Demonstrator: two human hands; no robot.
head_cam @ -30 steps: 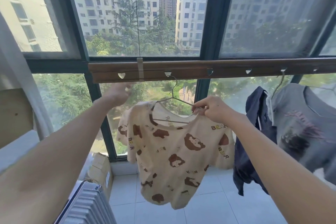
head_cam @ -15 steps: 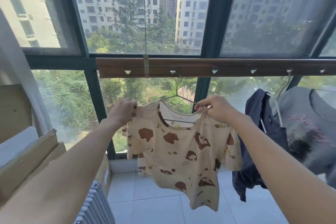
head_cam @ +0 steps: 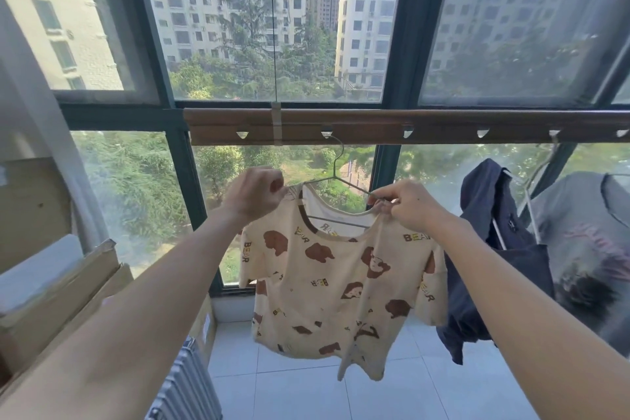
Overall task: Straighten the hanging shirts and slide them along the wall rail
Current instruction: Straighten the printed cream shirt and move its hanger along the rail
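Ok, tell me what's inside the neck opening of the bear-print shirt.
Inside the bear-print shirt neckline: the wire hanger, its lower bar, and the inner back with reversed lettering. The hanger's ends are hidden under fabric pinched by the left hand and right hand.

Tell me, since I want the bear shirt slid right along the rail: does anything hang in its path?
Yes. A navy garment hangs just right of the bear shirt, with a grey shirt beyond it. Both hands already grip the shirt's shoulders.

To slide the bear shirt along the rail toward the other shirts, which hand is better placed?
Probably the right hand: it grips the bear shirt at the hanger wire, on the side facing the dark shirt. The left hand only pinches the far shoulder.
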